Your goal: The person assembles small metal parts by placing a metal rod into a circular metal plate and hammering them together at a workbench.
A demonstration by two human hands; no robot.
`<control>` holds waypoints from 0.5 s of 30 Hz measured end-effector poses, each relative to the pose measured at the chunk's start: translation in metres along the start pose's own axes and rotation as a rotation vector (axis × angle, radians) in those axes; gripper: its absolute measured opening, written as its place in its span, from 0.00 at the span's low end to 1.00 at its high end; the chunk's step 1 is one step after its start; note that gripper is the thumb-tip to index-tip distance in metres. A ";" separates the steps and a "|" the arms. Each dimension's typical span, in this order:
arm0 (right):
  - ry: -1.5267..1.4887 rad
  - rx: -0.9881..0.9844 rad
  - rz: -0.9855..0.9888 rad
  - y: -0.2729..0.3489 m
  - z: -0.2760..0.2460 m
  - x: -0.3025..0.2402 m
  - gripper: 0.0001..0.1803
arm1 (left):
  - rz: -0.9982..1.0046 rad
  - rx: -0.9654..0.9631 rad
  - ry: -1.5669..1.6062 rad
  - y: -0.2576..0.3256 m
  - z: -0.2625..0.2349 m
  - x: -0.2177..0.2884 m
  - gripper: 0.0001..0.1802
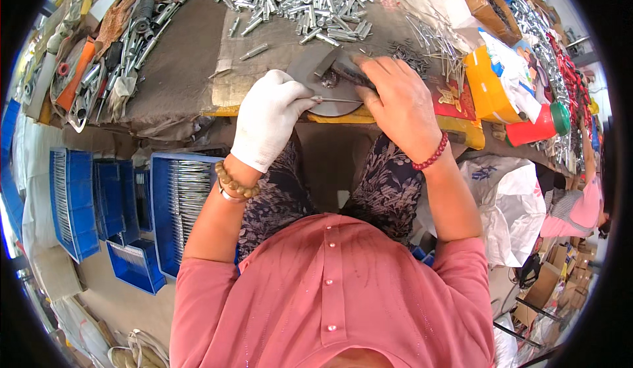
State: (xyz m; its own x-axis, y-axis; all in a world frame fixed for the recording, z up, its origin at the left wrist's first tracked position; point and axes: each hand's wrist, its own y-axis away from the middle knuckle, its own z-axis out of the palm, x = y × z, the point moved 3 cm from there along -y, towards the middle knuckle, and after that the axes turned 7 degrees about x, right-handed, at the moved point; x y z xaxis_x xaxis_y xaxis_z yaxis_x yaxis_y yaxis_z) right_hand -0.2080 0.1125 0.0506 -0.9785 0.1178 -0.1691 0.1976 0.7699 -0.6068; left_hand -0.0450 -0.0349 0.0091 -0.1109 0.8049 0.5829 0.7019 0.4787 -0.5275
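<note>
My left hand, in a white glove, pinches one end of a thin metal rod. The rod lies level over a round grey metal plate at the bench's near edge. My bare right hand curls over a dark metal tool whose exact kind I cannot make out. Its thumb is close to the rod's right end; whether they touch is hard to tell. A grey block-like piece sits on the plate beside the tool. Beyond lies a heap of silvery metal sleeves.
Hand tools crowd the bench's left. On the right are loose thin rods, dark small parts, a yellow box and a red bottle. Blue bins of rods stand low at left. Another person's pink sleeve shows far right.
</note>
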 end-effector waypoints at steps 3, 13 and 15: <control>0.025 -0.057 0.056 0.011 0.008 0.010 0.20 | 0.003 -0.008 0.030 -0.001 0.000 -0.001 0.04; -0.225 0.118 0.092 0.037 -0.025 -0.016 0.24 | 0.019 -0.002 0.082 0.000 0.000 -0.008 0.06; -0.185 0.094 0.044 0.042 -0.021 -0.021 0.23 | 0.026 0.000 0.086 -0.001 0.000 -0.007 0.06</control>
State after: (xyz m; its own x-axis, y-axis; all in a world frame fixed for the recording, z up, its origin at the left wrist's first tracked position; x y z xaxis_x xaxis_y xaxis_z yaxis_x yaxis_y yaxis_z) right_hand -0.1805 0.1556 0.0447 -0.9432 0.0260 -0.3311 0.2525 0.7040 -0.6639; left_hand -0.0450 -0.0407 0.0051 -0.0318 0.7838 0.6203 0.7034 0.4584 -0.5432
